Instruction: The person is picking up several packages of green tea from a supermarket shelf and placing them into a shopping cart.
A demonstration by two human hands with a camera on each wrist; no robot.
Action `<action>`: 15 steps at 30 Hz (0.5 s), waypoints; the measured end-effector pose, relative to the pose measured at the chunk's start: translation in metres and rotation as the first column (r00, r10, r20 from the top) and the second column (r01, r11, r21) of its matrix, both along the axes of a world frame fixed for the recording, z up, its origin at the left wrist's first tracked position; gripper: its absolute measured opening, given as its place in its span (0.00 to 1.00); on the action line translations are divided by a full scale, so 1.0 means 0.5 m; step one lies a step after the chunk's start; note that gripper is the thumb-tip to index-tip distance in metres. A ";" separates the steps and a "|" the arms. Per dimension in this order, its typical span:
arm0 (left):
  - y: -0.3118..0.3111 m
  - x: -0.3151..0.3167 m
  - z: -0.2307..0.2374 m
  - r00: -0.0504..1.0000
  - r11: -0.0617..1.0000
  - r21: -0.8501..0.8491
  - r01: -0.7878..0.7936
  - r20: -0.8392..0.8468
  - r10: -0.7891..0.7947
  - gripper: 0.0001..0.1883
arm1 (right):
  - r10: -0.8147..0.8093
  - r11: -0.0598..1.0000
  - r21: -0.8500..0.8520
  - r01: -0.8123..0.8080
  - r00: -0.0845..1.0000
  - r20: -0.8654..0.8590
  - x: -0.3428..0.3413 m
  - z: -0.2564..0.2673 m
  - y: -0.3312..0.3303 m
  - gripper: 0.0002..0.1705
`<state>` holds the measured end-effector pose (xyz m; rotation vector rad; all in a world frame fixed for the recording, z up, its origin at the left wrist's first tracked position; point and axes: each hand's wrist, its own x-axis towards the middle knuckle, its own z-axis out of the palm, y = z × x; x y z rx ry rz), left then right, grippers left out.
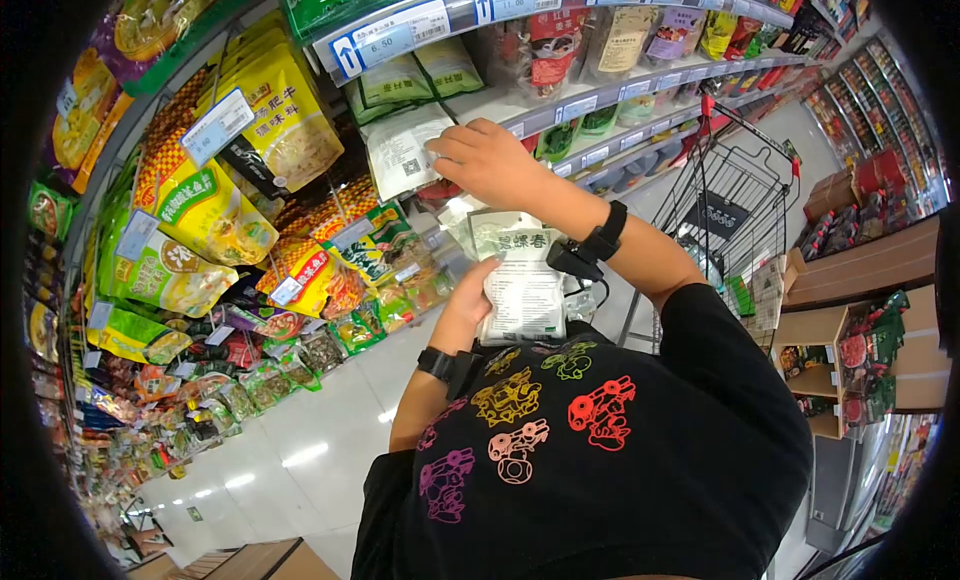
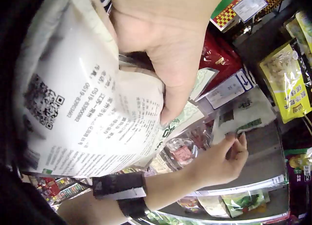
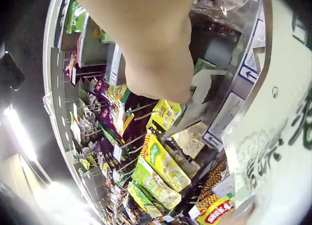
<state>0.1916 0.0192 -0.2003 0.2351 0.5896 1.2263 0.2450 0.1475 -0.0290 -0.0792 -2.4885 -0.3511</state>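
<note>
Two plump, pillow-shaped bags of smooth film. The near bag (image 1: 525, 300), white with a pale green upper panel and rows of fine dark print, stands roughly upright before the person's chest; its skin is softly creased and, in the left wrist view, carries a square code (image 2: 45, 102). Behind its top, a pale green-printed piece (image 1: 460, 218) shows; whether this is a separate bag cannot be told. The far bag (image 1: 398, 152), a flatter white rectangle with a small code, lies tilted at the front of a grey shelf (image 1: 500, 104), beside green bags (image 1: 447, 70) of glossy film. To the left hang yellow pouches (image 1: 290, 130), shiny and wrinkled; to the right stands a cart (image 1: 740, 180) of thin wire mesh.

Fingers: the left hand (image 1: 472, 292) grips the near bag at its left edge, thumb laid along the printed face, the remaining fingers largely hidden behind it. The right hand (image 1: 492, 163), farther off, has its fingers bent and close to the thumb, pinching the right edge of the far bag; the gap between them is slight.
</note>
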 end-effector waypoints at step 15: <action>-0.063 -0.018 0.021 0.963 0.977 -0.046 -0.207 0.166 0.212 0.20 | -0.002 0.787 -0.574 0.228 0.930 0.367 0.213 0.013 -0.243 0.11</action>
